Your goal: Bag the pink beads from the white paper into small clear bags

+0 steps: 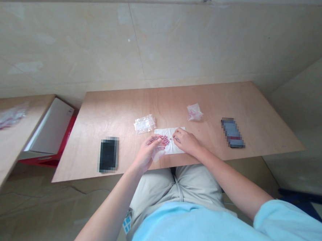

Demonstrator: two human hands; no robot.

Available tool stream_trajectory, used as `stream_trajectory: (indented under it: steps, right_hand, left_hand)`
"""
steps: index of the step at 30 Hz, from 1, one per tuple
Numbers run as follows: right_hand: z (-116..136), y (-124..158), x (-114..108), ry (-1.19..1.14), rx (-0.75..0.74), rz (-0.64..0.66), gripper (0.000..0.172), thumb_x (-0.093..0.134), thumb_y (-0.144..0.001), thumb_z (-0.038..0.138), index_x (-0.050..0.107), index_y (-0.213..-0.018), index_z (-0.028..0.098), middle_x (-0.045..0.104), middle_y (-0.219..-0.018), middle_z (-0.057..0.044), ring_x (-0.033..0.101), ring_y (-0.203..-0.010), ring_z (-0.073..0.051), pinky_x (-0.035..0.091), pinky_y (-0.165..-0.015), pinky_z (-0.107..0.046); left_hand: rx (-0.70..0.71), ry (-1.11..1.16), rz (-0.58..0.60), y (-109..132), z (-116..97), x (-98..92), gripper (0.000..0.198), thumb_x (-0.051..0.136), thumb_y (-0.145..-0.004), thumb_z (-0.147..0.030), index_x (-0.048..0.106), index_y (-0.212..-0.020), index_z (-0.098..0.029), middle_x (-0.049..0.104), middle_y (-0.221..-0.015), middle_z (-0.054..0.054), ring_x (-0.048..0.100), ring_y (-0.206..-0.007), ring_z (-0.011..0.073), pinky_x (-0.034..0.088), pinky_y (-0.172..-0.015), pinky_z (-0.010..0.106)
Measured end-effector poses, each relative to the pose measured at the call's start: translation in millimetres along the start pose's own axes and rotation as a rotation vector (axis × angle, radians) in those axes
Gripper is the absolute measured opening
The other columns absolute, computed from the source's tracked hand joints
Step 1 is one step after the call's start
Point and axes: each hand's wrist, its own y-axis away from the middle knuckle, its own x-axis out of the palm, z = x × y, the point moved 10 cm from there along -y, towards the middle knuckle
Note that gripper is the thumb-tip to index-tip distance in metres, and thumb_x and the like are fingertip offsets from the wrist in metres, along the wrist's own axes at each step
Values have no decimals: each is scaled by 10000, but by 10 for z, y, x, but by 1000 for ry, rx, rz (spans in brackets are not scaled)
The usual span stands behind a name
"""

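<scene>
A white sheet [173,148], paper or cloth, lies near the table's front edge. On it is a small cluster of pink beads [165,139]. My left hand [144,155] is closed at the left of the beads, pinching a small clear plastic bag [158,155] that hangs over the sheet's lower left corner. My right hand [187,141] rests on the sheet's right side, fingers bent and drawn together just right of the beads. Whatever is between those fingertips is too small to make out.
A stack of clear plastic bags [144,124] lies behind my left hand. Farther back is a bag with pink pieces [194,112]. Blurred-out phone-like devices lie left [109,155] and right [232,133]. A second table [0,154] stands at the left beside a white box [50,128].
</scene>
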Motion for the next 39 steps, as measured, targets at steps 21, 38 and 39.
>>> stream_trajectory:
  steps: [21, 38, 39]
  right_hand:
    - [190, 35, 49, 12, -26, 46, 156, 585, -982, 317, 685, -1048, 217, 657, -1066, -63, 639, -947, -187, 461, -772, -266]
    - [573, 45, -516, -659, -89, -104, 127, 607, -935, 291, 702, -966, 213, 682, -1037, -38, 636, -801, -134, 495, -692, -242]
    - [535, 43, -508, -632, -83, -104, 132, 598, -943, 288, 704, -965, 212, 685, -1030, -39, 636, -808, -137, 494, -696, -244]
  left_hand:
    - [0, -24, -8, 18, -29, 19, 324, 822, -770, -346, 645, -994, -191, 666, -896, 19, 662, -762, 141, 541, -711, 280]
    - [64, -234, 122, -20, 100, 134, 258, 797, -800, -308, 686, -988, -171, 695, -1025, 70, 641, -995, 185, 453, -935, 312]
    - [63, -230, 118, -24, 99, 126, 252, 799, -799, -306, 683, -978, -171, 692, -1019, 67, 644, -976, 179, 460, -924, 308]
